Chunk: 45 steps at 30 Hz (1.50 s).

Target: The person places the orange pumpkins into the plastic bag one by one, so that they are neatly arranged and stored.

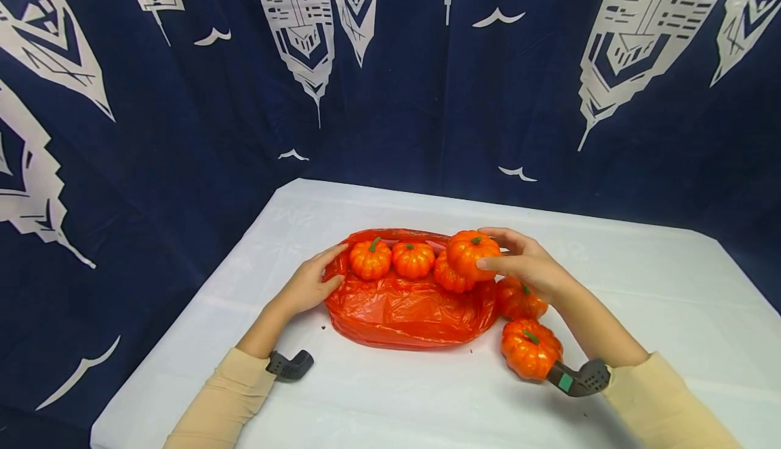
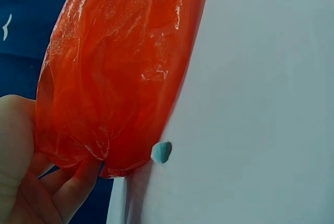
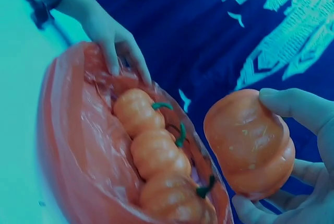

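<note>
A red plastic bag lies on the table with its mouth facing up. Three small orange pumpkins show in a row in its opening: one with a green stem at the left, a middle pumpkin and a right pumpkin, partly covered. My left hand holds the bag's left end, thumb in front and fingers at the rim. Above the right end of the opening, my right hand grips another pumpkin between thumb and fingers. In the left wrist view the bag's side hides the pumpkins.
Two more pumpkins sit on the white table right of the bag: one close against its end, the other nearer me, overlapped by the right wrist strap. Behind hangs a dark blue curtain with white buildings.
</note>
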Each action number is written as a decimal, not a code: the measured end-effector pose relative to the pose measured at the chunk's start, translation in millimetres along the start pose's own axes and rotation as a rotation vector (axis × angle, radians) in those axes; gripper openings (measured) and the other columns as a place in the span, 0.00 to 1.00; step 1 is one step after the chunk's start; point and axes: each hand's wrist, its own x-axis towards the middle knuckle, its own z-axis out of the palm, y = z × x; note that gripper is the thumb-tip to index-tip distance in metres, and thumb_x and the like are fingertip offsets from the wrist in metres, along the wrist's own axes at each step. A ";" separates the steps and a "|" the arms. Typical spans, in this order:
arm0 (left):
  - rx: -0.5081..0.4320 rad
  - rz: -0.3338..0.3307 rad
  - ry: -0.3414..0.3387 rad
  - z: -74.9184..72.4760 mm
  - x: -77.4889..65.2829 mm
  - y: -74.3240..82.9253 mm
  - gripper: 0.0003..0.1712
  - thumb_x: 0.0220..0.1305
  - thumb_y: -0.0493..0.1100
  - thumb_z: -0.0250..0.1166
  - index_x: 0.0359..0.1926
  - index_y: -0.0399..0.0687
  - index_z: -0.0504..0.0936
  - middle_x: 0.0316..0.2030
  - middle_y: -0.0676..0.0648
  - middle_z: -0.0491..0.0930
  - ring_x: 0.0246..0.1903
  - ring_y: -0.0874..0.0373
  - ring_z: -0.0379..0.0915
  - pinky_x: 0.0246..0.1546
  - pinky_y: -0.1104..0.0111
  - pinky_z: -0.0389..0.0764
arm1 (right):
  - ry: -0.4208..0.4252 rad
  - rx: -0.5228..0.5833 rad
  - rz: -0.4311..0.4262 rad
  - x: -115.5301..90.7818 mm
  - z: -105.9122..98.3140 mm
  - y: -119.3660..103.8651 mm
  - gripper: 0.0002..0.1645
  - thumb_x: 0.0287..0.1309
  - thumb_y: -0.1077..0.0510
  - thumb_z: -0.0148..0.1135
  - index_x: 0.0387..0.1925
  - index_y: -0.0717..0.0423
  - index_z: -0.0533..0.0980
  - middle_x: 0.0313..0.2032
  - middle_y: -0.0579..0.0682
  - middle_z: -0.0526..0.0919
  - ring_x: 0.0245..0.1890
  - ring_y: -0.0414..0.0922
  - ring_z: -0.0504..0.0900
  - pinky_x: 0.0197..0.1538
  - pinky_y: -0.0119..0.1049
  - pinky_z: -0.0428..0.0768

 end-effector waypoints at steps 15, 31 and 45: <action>-0.013 0.035 0.015 -0.1 -0.1 1.4 0.34 0.62 0.31 0.62 0.69 0.37 0.66 0.67 0.35 0.65 0.67 0.39 0.59 0.66 0.47 0.61 | 0.006 0.056 0.073 6.5 38.3 -7.0 0.42 0.56 0.57 0.69 0.69 0.58 0.62 0.64 0.62 0.67 0.55 0.54 0.72 0.56 0.42 0.78; -0.008 0.040 0.010 -1.2 -0.4 1.4 0.34 0.62 0.31 0.63 0.69 0.37 0.65 0.67 0.35 0.65 0.67 0.39 0.59 0.66 0.47 0.61 | -0.015 0.100 0.105 22.8 78.4 5.5 0.42 0.51 0.57 0.72 0.68 0.53 0.66 0.64 0.59 0.67 0.56 0.56 0.72 0.56 0.45 0.78; -0.014 0.031 0.009 -0.6 -0.7 1.5 0.34 0.63 0.31 0.62 0.69 0.37 0.65 0.68 0.36 0.65 0.67 0.39 0.59 0.66 0.47 0.61 | -0.022 0.065 0.078 32.5 103.6 9.7 0.40 0.50 0.58 0.72 0.66 0.56 0.69 0.64 0.60 0.67 0.60 0.57 0.67 0.57 0.44 0.77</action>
